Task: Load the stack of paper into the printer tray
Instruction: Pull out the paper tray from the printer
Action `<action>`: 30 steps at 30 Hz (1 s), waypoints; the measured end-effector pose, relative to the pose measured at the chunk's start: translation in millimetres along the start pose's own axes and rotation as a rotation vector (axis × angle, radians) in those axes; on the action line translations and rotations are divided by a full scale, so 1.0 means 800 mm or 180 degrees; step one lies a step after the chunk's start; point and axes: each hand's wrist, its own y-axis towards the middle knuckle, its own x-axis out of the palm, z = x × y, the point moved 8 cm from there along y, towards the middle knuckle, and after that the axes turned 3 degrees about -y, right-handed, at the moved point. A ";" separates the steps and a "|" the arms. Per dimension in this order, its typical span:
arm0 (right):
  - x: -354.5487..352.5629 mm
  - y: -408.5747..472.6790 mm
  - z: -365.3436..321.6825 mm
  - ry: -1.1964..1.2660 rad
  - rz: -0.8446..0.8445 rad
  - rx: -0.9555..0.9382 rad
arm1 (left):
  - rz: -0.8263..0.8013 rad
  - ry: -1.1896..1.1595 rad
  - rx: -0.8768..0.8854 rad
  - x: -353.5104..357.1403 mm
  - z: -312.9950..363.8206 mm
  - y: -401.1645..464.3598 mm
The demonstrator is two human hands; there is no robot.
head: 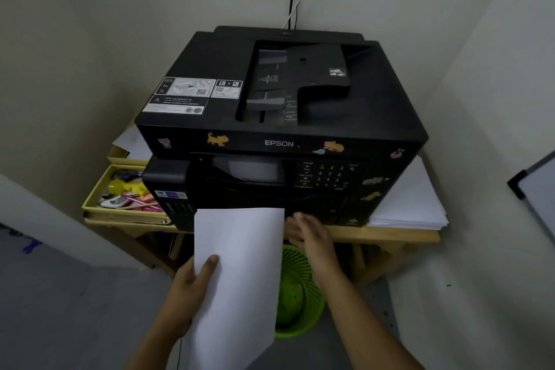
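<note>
Nearest the lens, left hand (192, 282) as the one working grip: thumb pressed on top of the stack of paper (240, 273), fingers hidden beneath, pinching its left edge low down. Likely held that far back so the leading end stays free to enter a slot. Stack hanging in the air in front of the printer (279, 117), long axis running from the body up toward the machine, far short edge level with the lower front panel and pointing at it. Slight bow across the sheets, near end dropping out of view at the bottom.

Just right of the stack, right hand (309, 234) with fingers relaxed and spread, holding nothing, close to the printer's lower front. Probably there to reach for the tray; no open tray visible, so pulling one out looks like the step in hand, judged only from this pose.

Behind and below, green wastebasket (300, 294) under the wooden table (390, 234). Farther right, a loose pile of white sheets (411, 204) lying on the table beside the printer. At far left, yellow box of small items (120, 189).
</note>
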 end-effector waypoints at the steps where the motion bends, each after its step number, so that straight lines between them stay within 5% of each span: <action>1: 0.004 0.005 0.000 0.0234 0.0038 0.0056 | 0.0005 -0.0011 0.0022 -0.001 0.002 -0.001; 13: 0.051 0.023 0.008 0.2052 0.0270 0.0595 | -0.0110 0.0151 0.0196 -0.008 0.017 -0.010; 30: 0.056 0.037 0.012 0.2299 0.0274 0.0424 | -0.0201 0.0087 0.0361 -0.022 0.060 -0.016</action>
